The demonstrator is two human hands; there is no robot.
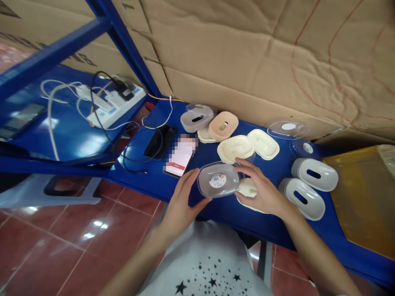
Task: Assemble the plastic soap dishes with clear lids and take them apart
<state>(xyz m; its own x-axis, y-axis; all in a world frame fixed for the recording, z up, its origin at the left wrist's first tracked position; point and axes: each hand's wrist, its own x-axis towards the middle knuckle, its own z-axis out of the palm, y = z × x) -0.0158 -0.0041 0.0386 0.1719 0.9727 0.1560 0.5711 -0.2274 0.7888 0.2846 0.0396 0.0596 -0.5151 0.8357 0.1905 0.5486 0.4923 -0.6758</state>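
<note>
Between my two hands is a clear plastic oval container (218,190) with a round printed sticker on it. My left hand (185,193) grips its left end, thumb below and fingers above. My right hand (259,187) grips the right end. A cream oval piece (248,187) lies under my right hand, partly hidden by it. Just beyond the container are two more cream oval pieces (263,144). Behind them sit a peach oval cover (227,121) with a slot and a grey slotted cover (189,121).
Two white slotted oval covers (324,181) stand at the right beside a yellow-brown package (367,205). Clear oval pieces (273,129) lie at the back right. Two phones (179,158), a power strip (106,117) and cables lie left. Cardboard (234,61) rises behind the blue table (206,213).
</note>
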